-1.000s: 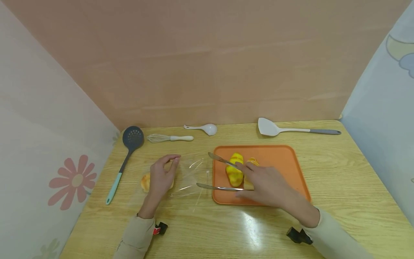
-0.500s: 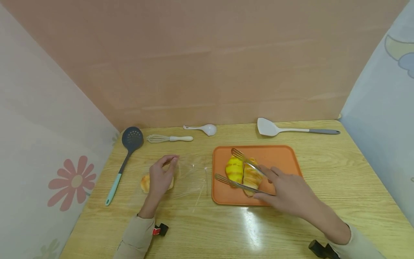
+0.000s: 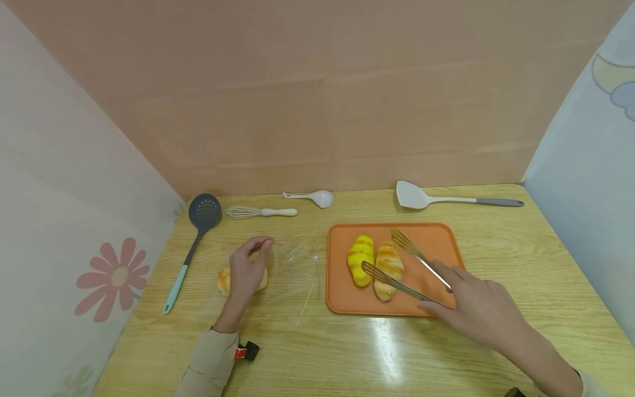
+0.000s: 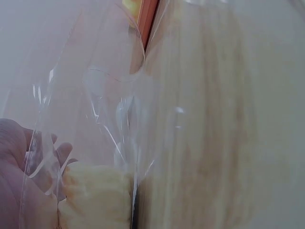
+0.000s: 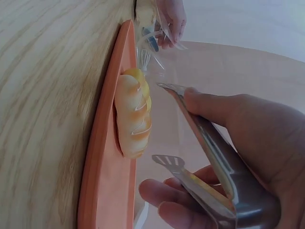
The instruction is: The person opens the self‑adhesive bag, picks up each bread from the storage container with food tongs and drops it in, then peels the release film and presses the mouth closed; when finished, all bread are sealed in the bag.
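My right hand [image 3: 483, 309] grips metal tongs [image 3: 409, 289] over an orange tray [image 3: 342, 302]. The tongs' arms are spread with nothing between them, and one tip overlaps the golden-brown bread roll [image 3: 388, 262] in the head view. Left of that roll lies a yellow bread roll [image 3: 360, 259]. In the right wrist view, the tongs [image 5: 217, 148] stand apart from the golden-brown roll [image 5: 133, 117]. My left hand [image 3: 246, 275] pinches the edge of a clear plastic bag [image 3: 296, 267]. A pale piece of bread [image 4: 97, 195] shows through the bag, partly hidden by the hand.
Along the back of the table lie a whisk [image 3: 260, 212], a white spoon [image 3: 317, 198] and a white spatula [image 3: 412, 195]. A dark slotted skimmer [image 3: 204, 212] with a mint handle is at the left. Walls stand behind and at both sides.
My right hand has drawn the tongs rightward, from over the yellow roll and the tray's left edge to the golden-brown roll's right side. The left hand and bag have hardly moved.
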Tool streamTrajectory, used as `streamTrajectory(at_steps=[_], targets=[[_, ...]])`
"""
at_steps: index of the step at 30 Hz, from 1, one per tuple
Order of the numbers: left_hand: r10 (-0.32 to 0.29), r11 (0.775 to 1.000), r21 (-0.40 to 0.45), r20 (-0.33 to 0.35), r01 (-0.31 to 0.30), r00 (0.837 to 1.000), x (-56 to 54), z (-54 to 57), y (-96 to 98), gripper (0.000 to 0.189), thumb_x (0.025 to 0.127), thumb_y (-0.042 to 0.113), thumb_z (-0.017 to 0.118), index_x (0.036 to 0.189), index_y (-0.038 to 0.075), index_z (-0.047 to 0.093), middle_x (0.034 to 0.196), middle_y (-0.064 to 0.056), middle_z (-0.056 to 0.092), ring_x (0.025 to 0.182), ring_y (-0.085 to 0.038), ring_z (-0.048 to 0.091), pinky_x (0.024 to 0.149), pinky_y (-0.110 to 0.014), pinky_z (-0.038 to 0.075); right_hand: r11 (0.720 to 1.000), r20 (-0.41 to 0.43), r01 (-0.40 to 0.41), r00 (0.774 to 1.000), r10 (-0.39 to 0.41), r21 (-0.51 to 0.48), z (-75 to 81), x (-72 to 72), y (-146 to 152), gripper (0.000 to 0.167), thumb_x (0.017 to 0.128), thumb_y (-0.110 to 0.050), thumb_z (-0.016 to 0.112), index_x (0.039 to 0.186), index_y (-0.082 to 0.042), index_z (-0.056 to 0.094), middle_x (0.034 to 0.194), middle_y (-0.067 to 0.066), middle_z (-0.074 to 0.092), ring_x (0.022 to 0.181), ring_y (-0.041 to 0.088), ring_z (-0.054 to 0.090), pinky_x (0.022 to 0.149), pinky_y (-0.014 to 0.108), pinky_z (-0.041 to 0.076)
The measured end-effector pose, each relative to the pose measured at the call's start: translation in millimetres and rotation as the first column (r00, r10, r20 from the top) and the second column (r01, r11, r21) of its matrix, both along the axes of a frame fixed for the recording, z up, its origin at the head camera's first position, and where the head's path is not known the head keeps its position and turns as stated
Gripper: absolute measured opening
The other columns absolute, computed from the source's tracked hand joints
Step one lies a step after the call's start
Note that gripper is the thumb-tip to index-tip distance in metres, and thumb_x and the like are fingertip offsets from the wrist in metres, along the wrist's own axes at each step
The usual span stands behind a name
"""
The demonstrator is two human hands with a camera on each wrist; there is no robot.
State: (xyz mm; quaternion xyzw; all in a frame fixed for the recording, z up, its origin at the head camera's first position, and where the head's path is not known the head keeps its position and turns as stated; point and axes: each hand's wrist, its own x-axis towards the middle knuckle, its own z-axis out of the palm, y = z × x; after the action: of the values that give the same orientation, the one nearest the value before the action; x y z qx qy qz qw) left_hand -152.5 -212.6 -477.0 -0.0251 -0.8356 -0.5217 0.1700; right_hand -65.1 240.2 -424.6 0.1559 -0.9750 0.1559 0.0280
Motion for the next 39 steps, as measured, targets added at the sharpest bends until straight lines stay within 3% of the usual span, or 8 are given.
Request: streamTrajectory(at_steps=[6, 12, 15, 21, 28, 32, 39], targets=[[-0.001, 1.0, 0.002, 0.009, 0.001, 1.0, -0.9, -1.3, -0.3, 0.022, 0.111, 0.016, 0.071, 0.116, -0.003, 0.081, 0.115, -0.021, 0.082, 0.115, -0.041, 0.077, 0.107, -0.059, 0.058, 0.998, 0.011, -0.004, 1.0, 0.003, 0.066, -3.2, 8.9, 10, 0.09, 0.086, -0.069, 0.087, 0.154, -0.014, 0.063, 0.106, 0.004, 0.075, 0.067, 0.01, 0.064, 0.046, 0.028, 0.037], [0.01, 1.0, -0.009, 0.008, -0.01, 1.0, -1.2, -0.5, -0.6, 0.02, 0.11, 0.015, 0.073, 0.114, -0.003, 0.082, 0.114, -0.019, 0.082, 0.114, -0.041, 0.077, 0.107, -0.059, 0.058, 0.995, 0.018, -0.015, 1.0, 0.013, 0.098, -6.9, 15.5, 11, 0.091, 0.083, -0.071, 0.088, 0.15, -0.014, 0.066, 0.107, 0.002, 0.075, 0.057, 0.007, 0.051, 0.046, 0.028, 0.037], [0.015, 1.0, -0.015, 0.002, -0.014, 1.0, -1.5, -1.2, -0.8, 0.018, 0.11, 0.014, 0.073, 0.114, -0.002, 0.082, 0.113, -0.017, 0.083, 0.113, -0.039, 0.077, 0.106, -0.057, 0.059, 0.993, 0.025, -0.025, 0.999, 0.022, 0.114, -8.5, 18.1, 11, 0.09, 0.082, -0.07, 0.089, 0.146, -0.011, 0.068, 0.111, 0.006, 0.077, 0.052, 0.007, 0.046, 0.046, 0.028, 0.036], [0.017, 1.0, -0.025, -0.005, -0.017, 1.0, -1.1, -2.2, 0.0, 0.018, 0.11, 0.013, 0.072, 0.113, -0.001, 0.083, 0.112, -0.017, 0.083, 0.112, -0.039, 0.078, 0.106, -0.057, 0.059, 0.993, 0.043, -0.025, 0.999, 0.02, 0.117, -6.8, 15.5, 18, 0.089, 0.085, -0.067, 0.088, 0.15, -0.01, 0.068, 0.122, 0.018, 0.078, 0.053, 0.007, 0.05, 0.044, 0.027, 0.034], [0.005, 1.0, -0.003, 0.011, -0.005, 1.0, -1.2, -1.3, -0.8, 0.019, 0.11, 0.014, 0.073, 0.114, -0.002, 0.082, 0.114, -0.019, 0.082, 0.114, -0.04, 0.077, 0.108, -0.058, 0.058, 0.99, 0.037, -0.005, 0.999, 0.0, 0.141, -5.2, 7.6, 32, 0.083, 0.089, -0.063, 0.087, 0.152, -0.013, 0.066, 0.102, 0.004, 0.073, 0.055, 0.006, 0.045, 0.046, 0.03, 0.036], [-0.002, 1.0, 0.0, 0.01, 0.002, 1.0, -0.5, -0.2, -0.2, 0.018, 0.109, 0.013, 0.074, 0.114, -0.002, 0.082, 0.114, -0.018, 0.082, 0.115, -0.038, 0.077, 0.108, -0.055, 0.058, 0.989, 0.046, 0.008, 0.999, -0.015, 0.145, -5.1, 3.4, 40, 0.08, 0.092, -0.059, 0.086, 0.154, -0.012, 0.064, 0.102, 0.005, 0.073, 0.059, 0.008, 0.049, 0.048, 0.031, 0.039], [-0.003, 1.0, -0.002, 0.01, 0.003, 1.0, 0.3, 0.8, 0.0, 0.017, 0.109, 0.012, 0.073, 0.113, -0.002, 0.082, 0.114, -0.017, 0.083, 0.115, -0.038, 0.077, 0.107, -0.055, 0.058, 0.99, 0.017, -0.008, 1.0, 0.006, 0.141, -5.0, 1.4, 46, 0.073, 0.093, -0.046, 0.089, 0.151, -0.009, 0.067, 0.09, -0.001, 0.068, 0.056, 0.007, 0.045, 0.047, 0.03, 0.04]])
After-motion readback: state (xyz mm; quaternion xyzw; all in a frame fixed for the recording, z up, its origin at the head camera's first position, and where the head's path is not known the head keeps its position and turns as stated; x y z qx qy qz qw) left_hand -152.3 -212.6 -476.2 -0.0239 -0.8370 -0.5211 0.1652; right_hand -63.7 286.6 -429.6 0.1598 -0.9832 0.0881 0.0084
